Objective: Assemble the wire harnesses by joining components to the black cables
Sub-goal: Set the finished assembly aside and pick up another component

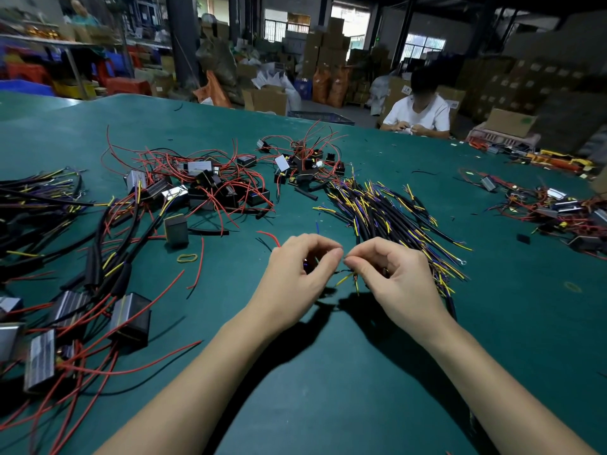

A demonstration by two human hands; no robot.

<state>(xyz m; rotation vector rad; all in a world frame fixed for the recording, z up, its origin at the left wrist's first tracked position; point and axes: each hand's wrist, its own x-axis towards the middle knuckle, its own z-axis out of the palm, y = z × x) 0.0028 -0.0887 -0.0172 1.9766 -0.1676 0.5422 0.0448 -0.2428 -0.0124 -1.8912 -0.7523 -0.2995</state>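
My left hand point(297, 274) and my right hand point(391, 277) meet fingertip to fingertip just above the green table point(328, 372). Between them I pinch thin wire ends point(345, 278), yellow and black ones showing below the fingers. A red wire point(269, 237) sticks out behind my left hand, which hides a small dark part. A black cable point(450, 305) trails from under my right hand. A pile of black cables point(387, 211) with yellow and blue ends lies just beyond my right hand.
Black box components with red wires lie heaped at centre left point(210, 185), far centre point(302, 162), near left point(78, 326) and right point(558, 205). Joined harnesses lie at the left edge point(36, 198). A yellow rubber band point(187, 257) lies nearby. A person in white sits across the table point(418, 113).
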